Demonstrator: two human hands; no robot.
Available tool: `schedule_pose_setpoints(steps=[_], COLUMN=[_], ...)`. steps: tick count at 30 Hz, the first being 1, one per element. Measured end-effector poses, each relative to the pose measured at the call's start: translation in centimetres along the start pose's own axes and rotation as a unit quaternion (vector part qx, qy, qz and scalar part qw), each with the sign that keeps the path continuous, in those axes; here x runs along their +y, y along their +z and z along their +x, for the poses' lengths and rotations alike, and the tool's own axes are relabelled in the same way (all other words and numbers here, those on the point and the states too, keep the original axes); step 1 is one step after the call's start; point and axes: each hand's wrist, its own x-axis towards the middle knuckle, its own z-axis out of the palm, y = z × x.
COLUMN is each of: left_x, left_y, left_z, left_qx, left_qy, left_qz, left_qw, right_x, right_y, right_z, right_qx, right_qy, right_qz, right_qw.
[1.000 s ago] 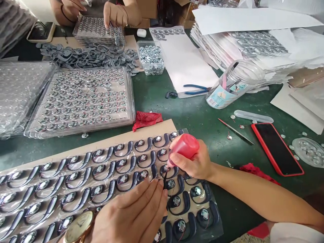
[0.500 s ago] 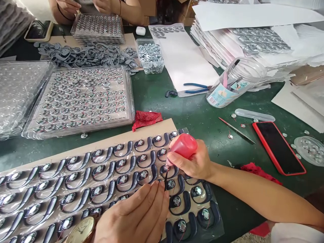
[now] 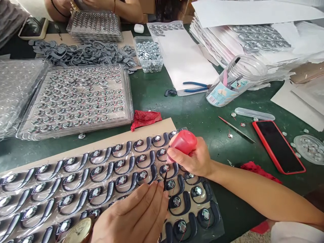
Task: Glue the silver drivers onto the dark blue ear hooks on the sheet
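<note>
My right hand [image 3: 196, 160] grips a small red squeeze bottle [image 3: 183, 143], its thin dark nozzle pointing down at one of the ear-hook speaker pieces [image 3: 170, 184]. My left hand [image 3: 134, 217], with a gold wristwatch [image 3: 76, 231], lies flat on the board, fingers stretched out together and fingertips touching the nozzle tip. Rows of dark ear hooks with round metal speakers [image 3: 96, 173] lie on a cardboard sheet [image 3: 106, 141] under both hands.
Clear trays of metal speaker discs [image 3: 76, 98] sit at the left, loose grey hooks [image 3: 81, 54] behind. A clear box of discs [image 3: 149, 55], blue pliers [image 3: 196, 87], a tipped jar [image 3: 235, 81], a red phone [image 3: 277, 146] and another person's hands [image 3: 101, 6] lie further off.
My view has shifted slightly; both hands stay nearly in place over the same piece. The other person's hands have drawn back from the far tray stack.
</note>
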Motion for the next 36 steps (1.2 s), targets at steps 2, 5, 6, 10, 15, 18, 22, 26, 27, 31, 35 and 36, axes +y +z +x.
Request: schedule_pose_setpoints(steps=[2, 5, 6, 10, 15, 18, 22, 26, 27, 31, 35, 36], left_x=[0.0, -0.1, -0.2, -0.6, -0.8, -0.7, -0.8, -1.4, -1.7, -2.6, -3.3, -3.5], left_y=[0.0, -0.2, -0.3, -0.6, -0.7, -0.7, -0.9, -1.2, -1.3, -1.8, -1.8, -1.8], left_z=[-0.3, -0.7, -0.8, -0.6, -0.4, -0.6, -0.7, -0.4, -0.3, 0.3, 1.4, 1.6], left_qx=[-0.003, -0.018, -0.024, -0.034, -0.028, -0.035, -0.040, -0.045, -0.052, -0.053, -0.029, -0.025], left_qy=[-0.003, -0.018, -0.027, -0.049, -0.059, -0.059, -0.052, -0.067, -0.064, -0.064, -0.084, -0.086], left_qz=[-0.010, -0.036, -0.046, -0.073, -0.083, -0.089, -0.097, -0.121, -0.130, -0.163, -0.187, -0.191], left_qw=[1.000, 0.999, 0.998, 0.996, 0.994, 0.994, 0.993, 0.989, 0.988, 0.983, 0.978, 0.978], right_x=[-0.1, -0.5, -0.6, -0.8, -0.7, -0.7, -0.8, -0.9, -0.8, -0.4, 0.0, -0.1], right_y=[-0.1, -0.3, -0.4, -0.6, -0.6, -0.5, -0.6, -0.6, -0.6, -0.3, 0.0, -0.1], right_z=[0.1, 0.2, 0.2, 0.2, 0.1, 0.1, 0.1, 0.2, 0.2, -0.2, -0.4, -0.4], right_qx=[0.004, 0.015, 0.017, 0.010, 0.012, 0.008, 0.002, -0.005, -0.008, -0.018, -0.028, -0.027], right_qy=[0.014, 0.011, 0.013, 0.031, 0.017, 0.016, 0.017, 0.020, 0.024, 0.032, 0.024, 0.023], right_qz=[0.003, -0.030, -0.036, -0.020, 0.011, 0.010, 0.004, 0.012, 0.014, 0.031, 0.060, 0.071], right_qw=[1.000, 0.999, 0.999, 0.999, 1.000, 1.000, 1.000, 1.000, 1.000, 0.999, 0.998, 0.997])
